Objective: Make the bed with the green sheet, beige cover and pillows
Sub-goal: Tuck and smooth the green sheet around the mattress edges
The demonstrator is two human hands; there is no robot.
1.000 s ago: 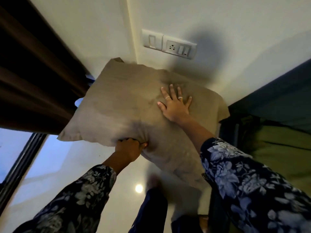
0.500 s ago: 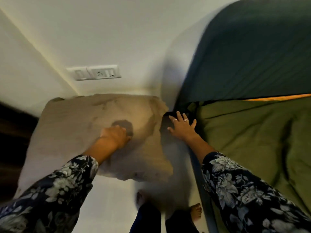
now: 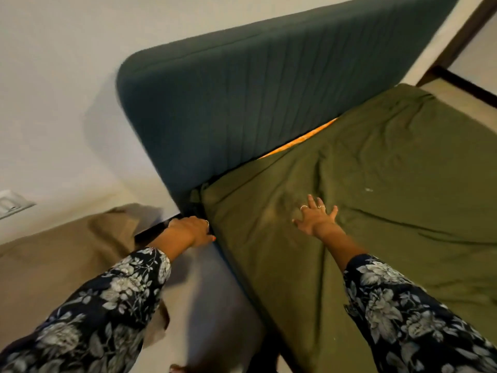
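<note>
Right hand [image 3: 316, 220] spread flat on green sheet [image 3: 390, 184], left hand [image 3: 192, 231] curled at mattress corner — grip unclear, beige pillow [image 3: 53, 265] beside

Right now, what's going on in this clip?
A person is making a bed. Their right hand lies flat with spread fingers on the green sheet, which is wrinkled near the headboard. Their left hand reaches to the mattress corner at the bed's edge. The beige pillow lies off the bed, beside the wall.
</note>
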